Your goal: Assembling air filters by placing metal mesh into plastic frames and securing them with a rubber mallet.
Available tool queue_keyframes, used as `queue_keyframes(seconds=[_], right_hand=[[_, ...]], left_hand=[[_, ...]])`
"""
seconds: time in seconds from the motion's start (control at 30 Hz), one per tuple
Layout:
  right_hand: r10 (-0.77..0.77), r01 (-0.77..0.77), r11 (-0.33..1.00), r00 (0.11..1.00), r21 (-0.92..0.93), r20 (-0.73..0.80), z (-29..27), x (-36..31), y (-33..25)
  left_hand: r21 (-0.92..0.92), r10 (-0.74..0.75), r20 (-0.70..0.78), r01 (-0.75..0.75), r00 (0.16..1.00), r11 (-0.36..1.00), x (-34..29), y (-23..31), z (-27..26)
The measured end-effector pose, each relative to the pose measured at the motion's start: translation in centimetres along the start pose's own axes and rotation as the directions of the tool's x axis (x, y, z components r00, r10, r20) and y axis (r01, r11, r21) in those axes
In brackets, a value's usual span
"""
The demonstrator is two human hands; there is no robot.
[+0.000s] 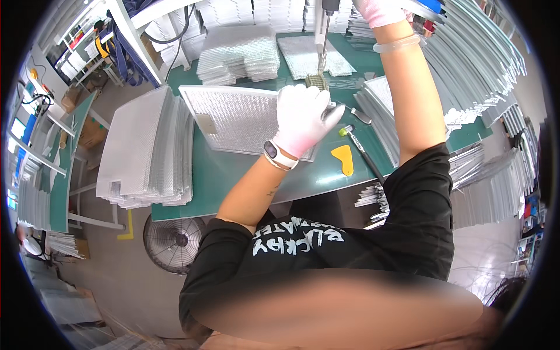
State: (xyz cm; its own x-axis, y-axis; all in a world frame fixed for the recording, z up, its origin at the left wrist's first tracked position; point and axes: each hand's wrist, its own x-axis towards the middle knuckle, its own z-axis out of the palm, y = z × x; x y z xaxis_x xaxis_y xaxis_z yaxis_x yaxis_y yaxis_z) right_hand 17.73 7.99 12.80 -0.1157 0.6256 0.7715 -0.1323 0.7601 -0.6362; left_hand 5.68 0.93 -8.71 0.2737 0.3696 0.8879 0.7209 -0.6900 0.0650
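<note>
My left hand (303, 118), in a white and pink glove, is closed on the right part of a framed metal mesh panel (239, 119). The panel tilts up from the green table, a small pale tab on its left side. Just beyond my knuckles, the tip of a vertical spindle tool (324, 44) meets a small ridged metal block (317, 81). My right hand (378, 13), gloved too, is raised at the top edge, right of the spindle. Its fingers are cut off, so any grip is hidden.
On the green table (291, 178) lie a yellow scraper (343, 159), a hammer (363, 149) and a grey-handled tool (360, 115). Mesh panels stand in stacks at left (140, 146), back (239, 52) and right (466, 52). A floor fan (175, 240) stands below the table's left front.
</note>
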Motion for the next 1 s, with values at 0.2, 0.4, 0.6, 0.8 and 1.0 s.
queue_keyframes(seconds=[0.2, 0.4, 0.6, 0.8, 1.0], right_hand=[[0.068, -0.087, 0.872, 0.996, 0.482, 0.057, -2.8, -0.9, 1.2], [0.141, -0.092, 0.934, 0.983, 0.347, -0.119, -1.5, -2.6, 1.2], [0.177, -0.096, 0.901, 0.972, 0.424, -0.156, 0.0, -2.5, 0.7], [0.222, -0.32, 0.803, 0.944, 0.502, 0.246, 0.0, -6.5, 3.2], [0.183, -0.407, 0.692, 0.898, 0.597, 0.4, 0.1, -6.7, 3.6]], left_hand=[[-0.054, -0.026, -0.065, 0.023, 0.998, 0.998, 0.9, 0.2, 0.8], [-0.102, -0.011, -0.092, 0.002, 0.996, 0.995, 1.0, -0.1, 1.2], [-0.134, 0.015, -0.137, -0.034, 0.99, 0.99, 0.6, -0.6, 1.6], [-0.149, -0.035, -0.063, 0.026, 0.997, 0.988, 0.1, -0.4, 1.2], [-0.173, -0.074, -0.047, 0.064, 0.996, 0.983, -0.7, -0.3, 1.4]])
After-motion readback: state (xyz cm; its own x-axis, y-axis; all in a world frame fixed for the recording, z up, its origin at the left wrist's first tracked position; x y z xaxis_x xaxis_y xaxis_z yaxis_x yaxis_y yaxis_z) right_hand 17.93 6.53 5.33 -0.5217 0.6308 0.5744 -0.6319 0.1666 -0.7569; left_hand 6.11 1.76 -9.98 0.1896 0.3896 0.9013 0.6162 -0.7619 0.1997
